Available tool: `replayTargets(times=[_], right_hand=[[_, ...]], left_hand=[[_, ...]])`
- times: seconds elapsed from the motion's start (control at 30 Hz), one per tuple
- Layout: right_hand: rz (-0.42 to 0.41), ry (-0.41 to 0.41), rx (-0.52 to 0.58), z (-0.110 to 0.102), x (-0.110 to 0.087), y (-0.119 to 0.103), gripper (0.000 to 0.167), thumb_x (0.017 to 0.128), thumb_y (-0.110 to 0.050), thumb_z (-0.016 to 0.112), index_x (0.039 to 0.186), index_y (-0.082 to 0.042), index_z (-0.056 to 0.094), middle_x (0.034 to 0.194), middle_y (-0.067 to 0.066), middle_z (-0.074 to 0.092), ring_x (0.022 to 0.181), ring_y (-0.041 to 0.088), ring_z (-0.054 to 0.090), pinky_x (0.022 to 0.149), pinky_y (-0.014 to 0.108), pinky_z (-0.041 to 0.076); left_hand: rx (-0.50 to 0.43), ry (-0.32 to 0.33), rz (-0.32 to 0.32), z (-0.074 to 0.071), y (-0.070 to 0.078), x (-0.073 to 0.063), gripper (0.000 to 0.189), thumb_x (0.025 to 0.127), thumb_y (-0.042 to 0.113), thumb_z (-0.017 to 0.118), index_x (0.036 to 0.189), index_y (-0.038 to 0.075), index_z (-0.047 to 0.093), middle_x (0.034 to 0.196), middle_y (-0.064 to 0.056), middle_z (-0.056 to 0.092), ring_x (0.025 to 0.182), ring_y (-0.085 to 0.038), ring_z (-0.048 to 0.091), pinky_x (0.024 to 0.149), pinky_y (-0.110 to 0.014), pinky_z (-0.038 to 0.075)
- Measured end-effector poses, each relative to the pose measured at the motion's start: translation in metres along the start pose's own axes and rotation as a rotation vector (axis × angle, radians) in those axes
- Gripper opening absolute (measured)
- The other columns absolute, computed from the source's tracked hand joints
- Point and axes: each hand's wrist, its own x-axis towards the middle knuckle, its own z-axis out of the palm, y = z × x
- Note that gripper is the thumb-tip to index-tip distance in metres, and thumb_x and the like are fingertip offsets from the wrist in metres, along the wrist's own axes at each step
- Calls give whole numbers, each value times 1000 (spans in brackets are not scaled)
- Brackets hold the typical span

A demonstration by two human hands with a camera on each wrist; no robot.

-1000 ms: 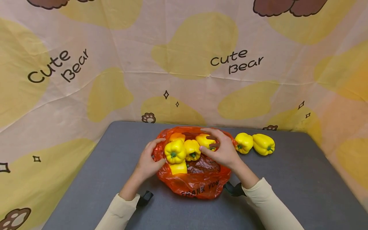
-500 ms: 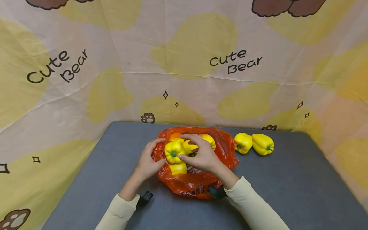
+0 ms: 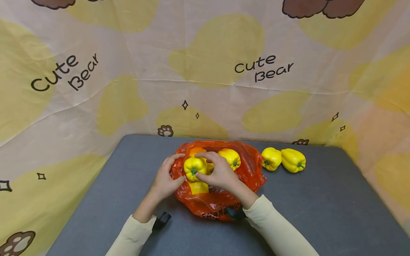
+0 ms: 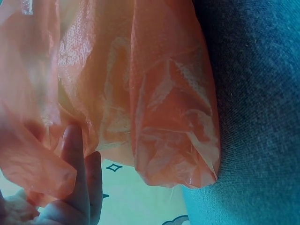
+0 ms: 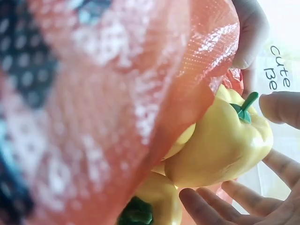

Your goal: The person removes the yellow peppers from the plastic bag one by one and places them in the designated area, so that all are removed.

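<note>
A red plastic bag (image 3: 221,204) stands with its mouth open, several bell peppers inside. Its left rim is held by my left hand (image 3: 166,177), whose thumb and fingers hook over the edge; film lies over the fingers (image 4: 74,154) in the left wrist view. On top of the pile at the left sits a yellow bell pepper (image 3: 193,166) with a green stem. My right hand (image 3: 220,173) reaches across the bag, spread around that pepper (image 5: 220,145). Its thumb is close to the stem, and the other fingertips are right at the pepper's side. Another yellow pepper (image 3: 230,158) lies at the bag's right.
Two yellow bell peppers (image 3: 271,159) (image 3: 293,160) lie side by side on the grey table (image 3: 326,199), right of the bag. A printed cloth (image 3: 205,53) hangs behind the table. Dark wrist straps (image 3: 161,220) stick out near both sleeves.
My right hand has moved left from the right pepper in the bag to the top left pepper. The left hand and the peppers keep their places.
</note>
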Motion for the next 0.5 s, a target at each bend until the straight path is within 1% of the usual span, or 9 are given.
replayTargets(times=[0.23,0.5], right_hand=[[1,20,44,3,2,2,50,76,-18,79,123,-15,63,124,4,62,112,20,60,91,39,53],[36,36,100,2,0,2,47,77,-15,77,122,-16,63,123,3,63,109,24,63,81,39,57]], left_hand=[[-29,-1,4,0,0,0,67,73,0,70,134,20,51,130,-14,49,112,-32,53,89,-46,51],[7,-4,-6,1,-1,0,67,73,1,69,134,22,51,130,-13,49,112,-30,54,89,-44,51]])
